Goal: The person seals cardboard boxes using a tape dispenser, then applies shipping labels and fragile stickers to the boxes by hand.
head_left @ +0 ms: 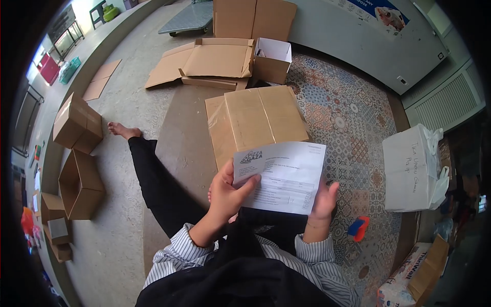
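Observation:
My left hand (228, 187) pinches the left edge of a white printed sheet (286, 176), thumb on the front and fingers behind. The sheet carries a pizza-slice logo, lines of text and a table. My right hand (323, 200) is at the sheet's right edge, palm up, thumb stretched away from the paper; its other fingers are mostly hidden behind it. Just beyond the sheet stands a taped brown cardboard box (261, 115), its near side partly covered by the paper.
Flattened cardboard (215, 59) and a small open box (272, 74) lie beyond. More boxes (79, 125) stand at the left. A white wrapped box (411, 169) is at the right, with a blue-and-orange tape dispenser (358, 228) on the patterned floor nearer me.

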Demonstrator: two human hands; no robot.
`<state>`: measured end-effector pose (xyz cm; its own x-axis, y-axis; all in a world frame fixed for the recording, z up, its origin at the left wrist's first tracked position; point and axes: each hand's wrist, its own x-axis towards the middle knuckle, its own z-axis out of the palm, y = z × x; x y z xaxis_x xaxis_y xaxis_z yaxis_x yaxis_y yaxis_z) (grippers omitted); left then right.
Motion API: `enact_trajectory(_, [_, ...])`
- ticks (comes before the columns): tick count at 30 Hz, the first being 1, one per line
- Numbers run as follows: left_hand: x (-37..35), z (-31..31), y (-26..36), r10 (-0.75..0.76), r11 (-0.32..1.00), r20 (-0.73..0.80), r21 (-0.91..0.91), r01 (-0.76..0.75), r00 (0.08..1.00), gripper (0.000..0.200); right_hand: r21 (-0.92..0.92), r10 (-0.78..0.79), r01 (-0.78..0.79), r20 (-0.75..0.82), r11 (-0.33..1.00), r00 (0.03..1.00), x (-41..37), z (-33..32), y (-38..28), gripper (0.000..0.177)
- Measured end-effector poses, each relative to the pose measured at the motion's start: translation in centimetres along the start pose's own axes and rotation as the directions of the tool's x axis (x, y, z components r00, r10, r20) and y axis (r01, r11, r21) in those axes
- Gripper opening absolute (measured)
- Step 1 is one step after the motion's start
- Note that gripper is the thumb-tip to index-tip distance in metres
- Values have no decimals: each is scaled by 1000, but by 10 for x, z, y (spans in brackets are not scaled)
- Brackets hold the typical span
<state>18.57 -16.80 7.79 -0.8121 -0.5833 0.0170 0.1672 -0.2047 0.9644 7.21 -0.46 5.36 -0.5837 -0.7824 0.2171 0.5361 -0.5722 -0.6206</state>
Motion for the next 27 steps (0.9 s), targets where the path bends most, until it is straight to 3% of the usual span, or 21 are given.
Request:
enact_trajectory(1, [3, 1, 2, 63, 994, 17, 87, -65, 998, 27, -231, -32, 22, -37, 973, 999, 5, -2, -1, 79])
enact_trajectory(2, [5, 2, 3, 123, 977, 39, 173, -128, 992, 28, -438, -47, 27, -35, 899, 998, 15, -1, -5, 67])
enact_trajectory(3, [8, 1, 4, 103, 972, 56, 205, -113, 993, 41, -600, 5, -102, -162, 794, 987, 29, 9, -11, 57])
enact_trajectory(4, [14, 1, 8, 107, 972, 52, 204, -116, 993, 41, -720, 28, -239, -292, 651, 956, 45, 20, -17, 47])
enact_trajectory(6, [31, 1, 20, 314, 804, 9, 529, -271, 949, 57, -757, -2, -226, -287, 613, 958, 79, 29, -24, 30])
enact_trajectory(10, [70, -28, 16, 392, 790, -163, 564, -241, 905, 68, -663, 123, -282, -277, 693, 953, 157, 6, -33, 36])
enact_trajectory(12, [82, -47, 5, 331, 776, -191, 612, -151, 924, 66, -651, 169, -289, -242, 702, 955, 188, -22, -24, 37])
enact_trajectory(14, [85, -59, -14, 377, 724, -165, 666, -179, 911, 59, -722, 277, -436, -337, 537, 900, 209, -39, -17, 38])
enact_trajectory(16, [80, -60, -17, 311, 639, -32, 747, -184, 950, 51, -739, 307, -427, -304, 521, 902, 215, -35, -15, 39])
enact_trajectory(18, [79, -55, -19, 348, 616, -26, 759, -208, 937, 46, -729, 351, -449, -298, 516, 888, 220, -36, -14, 40])
enact_trajectory(20, [79, -50, -20, 369, 559, 87, 775, -295, 925, 46, -718, 357, -469, -318, 514, 878, 222, -34, -12, 41])
enact_trajectory(22, [84, -46, -21, 380, 556, 99, 770, -313, 920, 45, -764, 287, -439, -337, 473, 897, 220, -32, -9, 40])
enact_trajectory(24, [93, -46, -29, 483, 372, 213, 828, -419, 849, 40, -793, 256, -412, -328, 448, 909, 219, -31, -7, 41])
enact_trajectory(27, [96, -48, -35, 457, 312, 237, 860, -404, 857, 37, -861, 215, -354, -292, 365, 932, 221, -28, -8, 43])
